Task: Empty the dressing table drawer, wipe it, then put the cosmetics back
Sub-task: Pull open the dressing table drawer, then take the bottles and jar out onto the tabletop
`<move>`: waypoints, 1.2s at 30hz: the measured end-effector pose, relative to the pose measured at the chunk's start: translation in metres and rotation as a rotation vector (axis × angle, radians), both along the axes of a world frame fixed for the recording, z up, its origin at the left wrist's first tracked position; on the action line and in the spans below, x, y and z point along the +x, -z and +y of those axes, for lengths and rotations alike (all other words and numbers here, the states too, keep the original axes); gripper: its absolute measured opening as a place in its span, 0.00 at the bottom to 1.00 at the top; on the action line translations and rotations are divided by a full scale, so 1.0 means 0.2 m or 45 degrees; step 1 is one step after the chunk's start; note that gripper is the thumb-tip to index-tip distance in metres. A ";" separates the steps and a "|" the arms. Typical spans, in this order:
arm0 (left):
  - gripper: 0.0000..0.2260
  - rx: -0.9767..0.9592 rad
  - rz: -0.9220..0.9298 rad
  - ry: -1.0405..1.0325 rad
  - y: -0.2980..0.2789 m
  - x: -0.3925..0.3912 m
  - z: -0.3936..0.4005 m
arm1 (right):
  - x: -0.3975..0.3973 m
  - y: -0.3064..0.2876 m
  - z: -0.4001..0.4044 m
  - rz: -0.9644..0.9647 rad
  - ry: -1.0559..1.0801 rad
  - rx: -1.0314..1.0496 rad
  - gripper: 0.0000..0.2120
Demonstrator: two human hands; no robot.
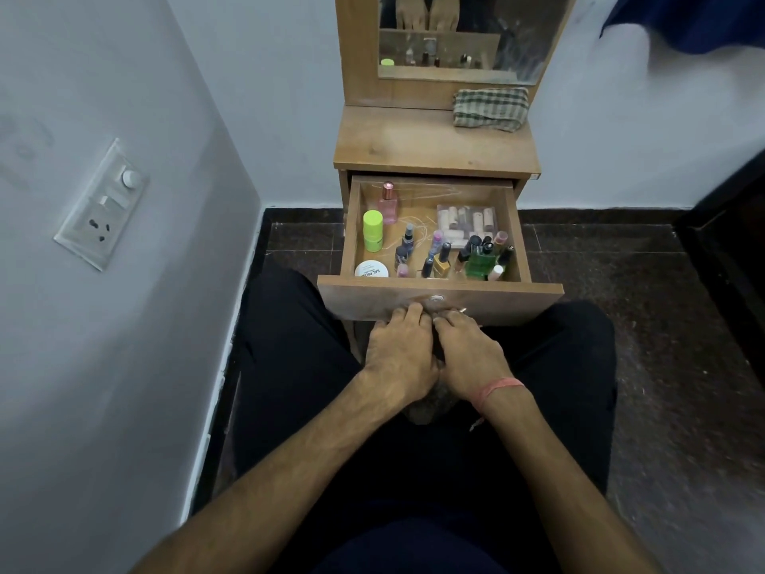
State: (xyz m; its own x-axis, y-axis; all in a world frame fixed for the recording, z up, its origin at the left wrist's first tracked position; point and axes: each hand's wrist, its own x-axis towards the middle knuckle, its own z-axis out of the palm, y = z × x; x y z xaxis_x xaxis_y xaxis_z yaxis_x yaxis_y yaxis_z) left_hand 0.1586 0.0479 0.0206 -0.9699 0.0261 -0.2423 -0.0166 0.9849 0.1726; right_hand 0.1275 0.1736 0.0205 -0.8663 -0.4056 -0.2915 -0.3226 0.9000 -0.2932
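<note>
The wooden drawer (pixel 538 298) of the dressing table stands pulled out. Inside are a lime-green tube (pixel 372 231), a pink perfume bottle (pixel 388 203), a white round jar (pixel 371 269), a clear pouch of small tubes (pixel 465 219), a green bottle (pixel 480 263) and several nail polish bottles (pixel 442 261). My left hand (pixel 395 352) and my right hand (pixel 467 356) sit side by side at the drawer's front panel. Their fingers curl onto its lower part just below a round metal lock (pixel 435 299). What they grip there is hidden under the fingers.
A folded checked cloth (pixel 490 108) lies on the right of the dressing table top (pixel 414 142), below the mirror (pixel 476 35). A wall with a switch plate (pixel 103 205) runs close on the left. Dark tiled floor (pixel 641 283) surrounds the table. My legs sit under the drawer.
</note>
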 end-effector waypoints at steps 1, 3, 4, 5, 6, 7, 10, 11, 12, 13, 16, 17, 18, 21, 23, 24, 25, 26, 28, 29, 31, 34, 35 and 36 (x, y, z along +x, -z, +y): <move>0.27 -0.003 -0.008 0.005 0.00 0.00 0.00 | 0.00 0.00 0.00 -0.005 -0.004 0.003 0.29; 0.27 0.004 -0.021 0.015 -0.01 -0.01 -0.01 | -0.01 -0.02 -0.01 -0.020 -0.011 0.017 0.28; 0.26 0.006 -0.027 0.019 -0.02 -0.02 -0.02 | -0.01 -0.03 -0.02 -0.029 -0.012 0.032 0.27; 0.26 0.005 -0.035 0.025 -0.02 -0.02 -0.03 | -0.01 -0.04 -0.03 -0.037 -0.017 0.050 0.26; 0.26 0.004 -0.043 0.032 -0.02 -0.03 -0.03 | -0.01 -0.05 -0.03 -0.042 -0.025 0.071 0.26; 0.26 0.007 -0.052 0.038 -0.03 -0.03 -0.03 | -0.01 -0.05 -0.04 -0.047 -0.035 0.093 0.26; 0.25 0.011 -0.055 0.053 -0.04 -0.06 -0.03 | -0.03 -0.08 -0.05 -0.027 -0.075 0.155 0.24; 0.25 0.005 -0.061 0.064 -0.05 -0.07 -0.04 | -0.04 -0.09 -0.05 -0.022 -0.086 0.168 0.24; 0.25 0.001 -0.073 0.074 -0.06 -0.08 -0.03 | -0.04 -0.10 -0.06 -0.020 -0.095 0.182 0.24; 0.25 0.001 -0.087 0.088 -0.07 -0.09 -0.04 | -0.05 -0.12 -0.06 -0.031 -0.115 0.196 0.23; 0.22 0.071 -0.176 0.109 -0.13 -0.12 -0.08 | -0.09 -0.18 -0.06 -0.070 -0.147 0.222 0.19; 0.20 0.134 -0.224 0.099 -0.17 -0.12 -0.09 | -0.09 -0.21 -0.05 -0.076 -0.134 0.208 0.16; 0.17 0.176 -0.228 0.067 -0.21 -0.19 -0.15 | -0.16 -0.25 -0.07 -0.027 -0.123 0.181 0.12; 0.12 0.379 -0.217 0.001 -0.35 -0.32 -0.29 | -0.30 -0.38 -0.09 0.067 -0.070 0.025 0.03; 0.10 0.523 -0.186 -0.037 -0.40 -0.38 -0.36 | -0.38 -0.45 -0.09 0.111 -0.040 -0.161 0.03; 0.08 0.573 -0.129 -0.066 -0.42 -0.41 -0.39 | -0.42 -0.47 -0.10 0.130 -0.027 -0.263 0.03; 0.06 0.618 -0.067 -0.103 -0.44 -0.46 -0.43 | -0.47 -0.49 -0.13 0.122 -0.026 -0.353 0.03; 0.05 0.664 0.000 -0.143 -0.45 -0.51 -0.47 | -0.53 -0.51 -0.16 0.115 -0.031 -0.435 0.04; 0.05 0.747 0.111 -0.240 -0.46 -0.63 -0.56 | -0.66 -0.50 -0.25 0.129 -0.024 -0.558 0.09; 0.06 0.775 0.164 -0.306 -0.45 -0.69 -0.59 | -0.73 -0.49 -0.30 0.153 -0.011 -0.580 0.13; 0.09 0.779 0.242 -0.443 -0.41 -0.77 -0.65 | -0.83 -0.45 -0.41 0.204 0.009 -0.541 0.19; 0.12 0.720 0.224 -0.546 -0.34 -0.85 -0.70 | -0.94 -0.37 -0.55 0.229 -0.025 -0.338 0.24; 0.13 0.702 0.217 -0.558 -0.32 -0.86 -0.71 | -0.97 -0.34 -0.59 0.246 -0.042 -0.280 0.24; 0.13 0.697 0.212 -0.567 -0.30 -0.88 -0.71 | -0.98 -0.31 -0.61 0.267 -0.052 -0.235 0.23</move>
State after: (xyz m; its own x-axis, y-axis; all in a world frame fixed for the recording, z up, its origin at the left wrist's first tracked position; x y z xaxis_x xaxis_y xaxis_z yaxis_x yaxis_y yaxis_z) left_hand -0.0164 -0.0946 0.0802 -0.9395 -0.3049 -0.1560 -0.3269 0.6626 0.6739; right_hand -0.0688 0.0519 0.0831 -0.8816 -0.4712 -0.0253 -0.4288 0.8223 -0.3741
